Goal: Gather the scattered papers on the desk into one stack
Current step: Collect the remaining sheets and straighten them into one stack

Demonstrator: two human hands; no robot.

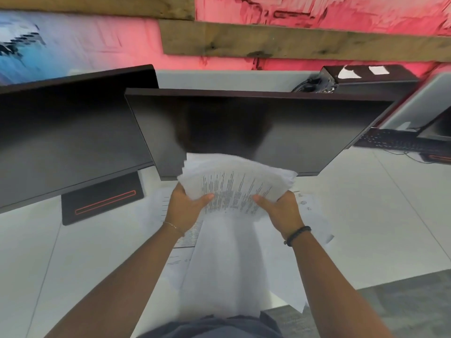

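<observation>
A bundle of white printed papers (234, 184) is raised above the white desk (366, 215), in front of the middle monitor. My left hand (186, 207) grips the bundle's left side, thumb on top. My right hand (280, 209) grips its right side the same way. The sheets fan out unevenly at their far edge. Several more white papers (227, 264) lie spread on the desk beneath my arms, some overhanging the front edge near my body. One printed sheet (312, 213) pokes out to the right of my right wrist.
Two dark monitors stand close behind the papers, the left monitor (68, 137) and the middle monitor (305, 128). A black stand base (102, 203) with a red line sits at left. A keyboard (390, 141) and cables lie far right. Grey carpet (402, 306) shows beyond the desk's front edge.
</observation>
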